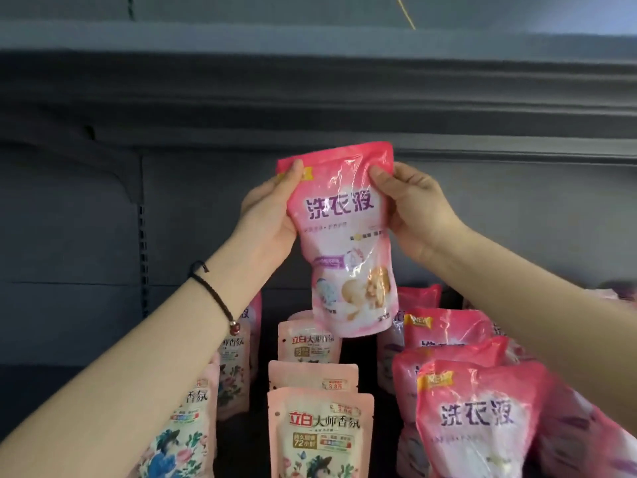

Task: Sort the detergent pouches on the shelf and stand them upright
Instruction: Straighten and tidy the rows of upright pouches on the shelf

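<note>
On held pouch (339, 236): "洗衣液". Below it, pale pouch (320, 439): "立白大师香氛", "72小时". Lower right of it, front pink pouch (479, 426): "NEW", "洗衣液".

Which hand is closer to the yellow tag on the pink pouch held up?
Left hand: its thumb lies on the yellow tag; the right hand pinches the detergent pouch's opposite top corner.

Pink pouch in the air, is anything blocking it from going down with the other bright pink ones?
Nothing visible does. The left hand and right hand hold the pink pouch in open air, above and left of the bright pink pouches.
</note>
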### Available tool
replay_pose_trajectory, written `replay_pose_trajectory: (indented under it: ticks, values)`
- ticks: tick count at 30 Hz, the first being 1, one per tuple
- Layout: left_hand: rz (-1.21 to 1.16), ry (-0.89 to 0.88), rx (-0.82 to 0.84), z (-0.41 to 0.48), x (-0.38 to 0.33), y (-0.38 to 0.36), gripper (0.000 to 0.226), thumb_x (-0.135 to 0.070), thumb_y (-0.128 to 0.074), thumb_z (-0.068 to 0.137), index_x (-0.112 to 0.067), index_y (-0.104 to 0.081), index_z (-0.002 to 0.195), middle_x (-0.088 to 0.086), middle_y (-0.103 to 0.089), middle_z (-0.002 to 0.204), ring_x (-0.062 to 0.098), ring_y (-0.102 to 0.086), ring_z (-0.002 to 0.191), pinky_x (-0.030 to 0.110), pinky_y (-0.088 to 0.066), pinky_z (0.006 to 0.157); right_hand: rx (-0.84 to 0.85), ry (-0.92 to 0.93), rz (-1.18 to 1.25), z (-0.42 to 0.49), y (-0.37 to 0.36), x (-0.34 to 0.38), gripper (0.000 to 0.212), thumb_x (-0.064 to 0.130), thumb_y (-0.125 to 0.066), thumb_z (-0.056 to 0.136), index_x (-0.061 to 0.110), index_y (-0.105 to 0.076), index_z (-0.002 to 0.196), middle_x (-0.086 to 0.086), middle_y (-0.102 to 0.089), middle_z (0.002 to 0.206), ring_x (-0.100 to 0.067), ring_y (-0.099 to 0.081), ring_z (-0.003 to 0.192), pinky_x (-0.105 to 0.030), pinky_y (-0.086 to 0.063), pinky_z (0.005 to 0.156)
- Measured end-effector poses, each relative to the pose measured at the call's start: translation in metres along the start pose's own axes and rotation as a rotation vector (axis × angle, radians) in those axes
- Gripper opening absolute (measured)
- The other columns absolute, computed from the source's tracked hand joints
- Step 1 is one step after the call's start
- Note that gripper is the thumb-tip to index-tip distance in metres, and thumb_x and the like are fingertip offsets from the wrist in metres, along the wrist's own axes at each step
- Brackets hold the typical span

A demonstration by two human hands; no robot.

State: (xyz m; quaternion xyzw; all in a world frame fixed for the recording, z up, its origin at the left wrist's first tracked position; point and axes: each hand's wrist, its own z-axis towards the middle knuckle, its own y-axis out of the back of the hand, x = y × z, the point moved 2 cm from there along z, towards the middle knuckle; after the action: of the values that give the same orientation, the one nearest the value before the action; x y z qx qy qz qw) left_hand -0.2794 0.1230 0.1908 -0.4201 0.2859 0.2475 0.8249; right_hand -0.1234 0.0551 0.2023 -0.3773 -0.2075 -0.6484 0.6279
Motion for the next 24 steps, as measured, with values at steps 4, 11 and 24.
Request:
replay_pose_trajectory:
  ticks: [4, 11, 24]
  values:
    - [0.035, -0.056, 0.049, -0.026, -0.006, -0.022, 0.012, -0.023, -0.066, 0.089, -0.011, -0.069, 0.089, 0.004, -0.076, 0.087, 0.015, -0.073, 0.081, 0.031, -0.059, 0.075, -0.123, 0.053, 0.022, -0.024, -0.009, 0.027, 0.012, 0.007, -0.056, 0.093, 0.007, -0.065, 0.085, -0.005, -0.070, 0.073, -0.017, -0.066, 0.064, -0.032, -0.059, 0.067]
    - [0.175, -0.168, 0.104, -0.081, -0.002, -0.049, 0.028, -0.040, -0.052, 0.096, -0.015, -0.063, 0.102, 0.002, -0.076, 0.095, 0.017, -0.072, 0.090, 0.035, -0.058, 0.079, -0.186, 0.073, 0.023, -0.070, -0.009, 0.066, 0.007, 0.011, -0.057, 0.094, 0.009, -0.062, 0.090, -0.007, -0.070, 0.082, -0.020, -0.068, 0.074, -0.038, -0.060, 0.075]
    - [0.318, -0.151, -0.042, -0.170, 0.064, -0.078, 0.029, -0.045, -0.050, 0.096, -0.019, -0.063, 0.093, 0.005, -0.071, 0.087, 0.018, -0.070, 0.081, 0.043, -0.057, 0.083, -0.285, 0.042, -0.012, -0.175, 0.054, 0.052, 0.011, 0.014, -0.058, 0.094, 0.009, -0.066, 0.089, -0.005, -0.068, 0.076, -0.018, -0.065, 0.068, -0.041, -0.058, 0.073]
